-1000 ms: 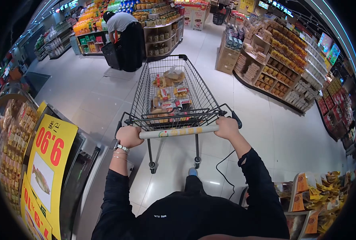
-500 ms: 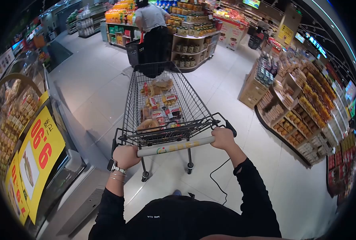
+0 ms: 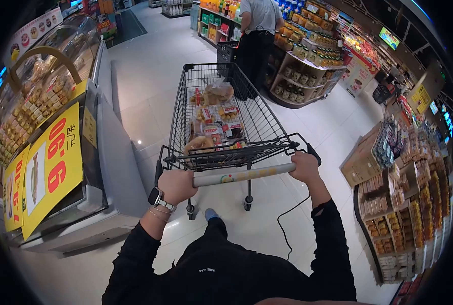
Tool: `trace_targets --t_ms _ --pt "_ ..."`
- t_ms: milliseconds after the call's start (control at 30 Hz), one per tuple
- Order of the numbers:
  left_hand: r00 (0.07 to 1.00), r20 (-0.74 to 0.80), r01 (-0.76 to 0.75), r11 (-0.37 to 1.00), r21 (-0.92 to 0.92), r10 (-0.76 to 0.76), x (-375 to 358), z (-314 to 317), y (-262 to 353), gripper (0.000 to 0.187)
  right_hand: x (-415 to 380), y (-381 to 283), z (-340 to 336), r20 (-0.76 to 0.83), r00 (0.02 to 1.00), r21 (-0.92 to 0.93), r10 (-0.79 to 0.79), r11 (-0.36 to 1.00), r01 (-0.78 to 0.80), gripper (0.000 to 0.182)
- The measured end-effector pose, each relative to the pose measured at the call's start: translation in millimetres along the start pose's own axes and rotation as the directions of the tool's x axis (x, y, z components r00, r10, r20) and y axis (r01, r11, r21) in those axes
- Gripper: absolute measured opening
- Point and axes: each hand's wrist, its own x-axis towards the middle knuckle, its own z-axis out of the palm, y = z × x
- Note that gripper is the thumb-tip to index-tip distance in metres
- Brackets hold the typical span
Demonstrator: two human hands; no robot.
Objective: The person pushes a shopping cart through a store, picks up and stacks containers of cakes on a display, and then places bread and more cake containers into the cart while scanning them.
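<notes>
A black wire shopping cart (image 3: 272, 119) stands in front of me, with a pale grey handle bar (image 3: 244, 175) across its near end. My left hand (image 3: 174, 186) is wrapped round the bar's left end; a watch and thin bracelets circle that wrist. Round the right end of the same bar, my right hand (image 3: 305, 166) is closed. Inside the basket lie several packaged foods, among them a clear bag of bread (image 3: 220, 90) at the far end, plastic packs with red labels (image 3: 214, 133) and a round bread-like item (image 3: 200, 144) near the handle.
Left of the cart runs a display case (image 3: 117, 173) bearing a yellow price sign (image 3: 53, 173). Ahead, a person (image 3: 257, 40) with a dark basket (image 3: 227, 52) stands beside a rounded shelf of jars (image 3: 303, 79). Stacked goods (image 3: 389, 203) line the right. A black cable (image 3: 282, 229) hangs near my right arm.
The view has turned left, so the shelves and the person ahead appear further right. The display case shows more fully, and one foot has stepped forward. Both hands keep their grip on the bar.
</notes>
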Motion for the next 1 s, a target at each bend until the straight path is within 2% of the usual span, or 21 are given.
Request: trace_targets --t_ms 100,233,400,433,500,600,767,800,900,1000 --pt "1.000 0.001 0.006 1.000 -0.029 -0.005 44.4 -3.8 -11.2 0.018 51.1 15.7 12.4 -0.006 1.000 0.009 -0.028 1.000 0.028 0.012" --pt "0.993 -0.009 0.115 0.992 -0.056 -0.115 105.8 2.4 -26.7 0.019 134.1 42.3 36.6 -0.013 0.995 0.035 -0.102 0.994 0.103 0.013" --pt "0.995 -0.007 0.102 0.987 -0.128 -0.104 176.1 -3.0 -49.3 0.018 225.0 66.6 66.3 -0.044 0.985 0.085 -0.167 0.982 0.170 0.014" --pt "0.990 0.001 0.137 0.983 -0.120 -0.138 190.7 -1.4 -53.2 0.018 245.8 71.9 71.9 -0.048 0.982 0.087 -0.185 0.978 0.189 0.014" --pt "0.991 -0.063 0.105 0.985 -0.139 -0.115 222.1 0.6 -64.1 0.018 287.8 82.9 87.3 -0.087 0.970 0.113 -0.228 0.965 0.237 0.015" --pt "0.986 -0.065 0.140 0.977 -0.158 -0.152 264.6 -1.9 -75.1 0.018 340.1 95.8 102.9 -0.115 0.955 0.117 -0.272 0.951 0.285 0.014" --pt "0.972 -0.078 0.214 0.972 -0.100 -0.222 342.4 -11.3 -104.8 0.019 451.1 108.0 129.6 -0.158 0.931 0.169 -0.330 0.919 0.355 0.014" --pt "0.976 -0.069 0.200 0.974 -0.108 -0.208 351.6 -4.4 -112.8 0.019 453.0 106.5 136.8 -0.158 0.936 0.169 -0.315 0.925 0.340 0.014" --pt "0.955 -0.121 0.265 0.963 -0.052 -0.270 393.5 -10.9 -139.8 0.021 512.7 102.2 151.0 -0.188 0.921 0.201 -0.342 0.904 0.377 0.014" --pt "0.940 -0.093 0.327 0.945 -0.020 -0.327 428.7 -17.1 -176.3 0.021 569.1 91.1 165.4 -0.220 0.902 0.221 -0.372 0.882 0.417 0.015"
